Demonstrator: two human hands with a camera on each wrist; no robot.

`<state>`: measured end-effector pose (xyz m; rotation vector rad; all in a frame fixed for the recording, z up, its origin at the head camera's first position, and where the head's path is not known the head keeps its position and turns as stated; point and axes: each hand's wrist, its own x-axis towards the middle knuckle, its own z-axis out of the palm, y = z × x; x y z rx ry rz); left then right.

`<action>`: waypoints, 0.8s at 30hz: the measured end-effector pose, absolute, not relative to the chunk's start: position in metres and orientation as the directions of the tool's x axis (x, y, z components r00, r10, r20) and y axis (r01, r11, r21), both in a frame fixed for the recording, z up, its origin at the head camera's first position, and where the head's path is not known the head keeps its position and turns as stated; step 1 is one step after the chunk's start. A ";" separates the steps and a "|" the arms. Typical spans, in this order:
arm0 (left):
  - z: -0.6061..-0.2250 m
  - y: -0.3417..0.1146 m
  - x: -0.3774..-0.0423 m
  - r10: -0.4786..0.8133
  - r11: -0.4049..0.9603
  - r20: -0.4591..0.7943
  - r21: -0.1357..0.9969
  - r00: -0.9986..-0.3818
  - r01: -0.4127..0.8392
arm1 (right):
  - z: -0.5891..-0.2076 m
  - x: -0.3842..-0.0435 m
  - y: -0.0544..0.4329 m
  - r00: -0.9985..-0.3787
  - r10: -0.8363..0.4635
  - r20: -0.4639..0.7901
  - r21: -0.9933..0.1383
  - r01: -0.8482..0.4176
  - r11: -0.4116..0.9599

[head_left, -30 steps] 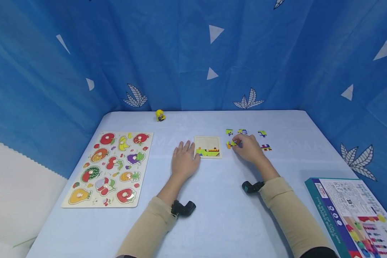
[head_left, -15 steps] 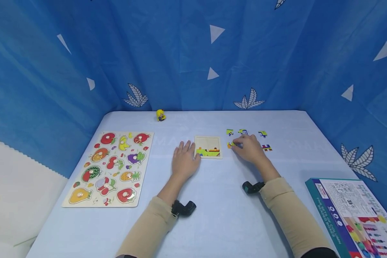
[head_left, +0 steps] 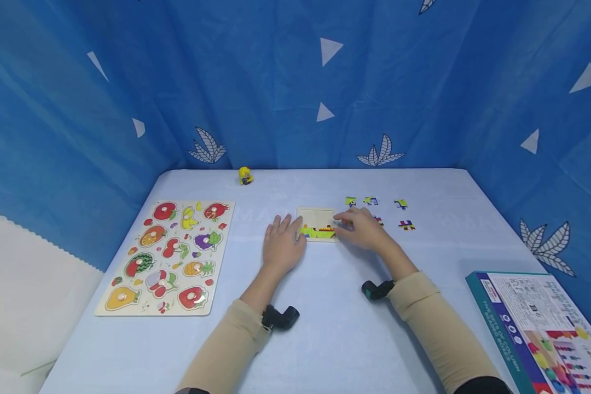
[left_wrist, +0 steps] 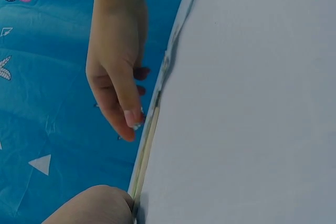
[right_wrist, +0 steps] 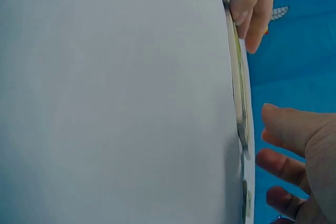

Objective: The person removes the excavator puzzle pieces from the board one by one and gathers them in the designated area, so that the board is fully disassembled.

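A small square wooden puzzle tray point(head_left: 317, 216) lies mid-table, with a row of green, yellow and red pieces point(head_left: 317, 233) along its near side. Flat on the table, my left hand point(head_left: 283, 249) has its fingers spread and its thumb at the tray's left edge. At the tray's right side is my right hand point(head_left: 363, 229), its thumb and fingers bent together. Between those fingertips, the left wrist view shows a sliver of a puzzle piece point(left_wrist: 137, 126), mostly hidden. Several loose pieces lie to the right, including a green one point(head_left: 401, 204) and a red-and-purple one point(head_left: 406, 225).
A fruit peg puzzle board point(head_left: 164, 260) lies on the left of the table. Near the back edge stands a small yellow figure point(head_left: 245, 176). A teal-edged box point(head_left: 542, 328) occupies the front right corner, and a blue curtain point(head_left: 276, 82) hangs behind.
My right hand has picked up a puzzle piece from the near row of loose pieces and moved left with it to the tray's right edge. My left hand has stayed put.
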<state>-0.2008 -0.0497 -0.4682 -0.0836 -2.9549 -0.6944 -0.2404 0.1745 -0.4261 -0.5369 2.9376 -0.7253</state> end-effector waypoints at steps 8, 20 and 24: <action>-0.464 -0.048 -0.198 0.133 0.917 0.088 0.366 -0.987 0.156 | -0.431 -0.239 0.165 -0.919 -0.395 -0.002 -0.436 -0.355 0.827; -0.462 -0.047 -0.195 0.147 0.923 0.103 0.344 -0.984 0.174 | -0.434 -0.239 0.158 -0.916 -0.400 -0.024 -0.451 -0.347 0.822; -0.462 -0.046 -0.196 0.158 0.930 0.097 0.321 -0.983 0.181 | -0.434 -0.239 0.156 -0.925 -0.376 -0.046 -0.473 -0.312 0.824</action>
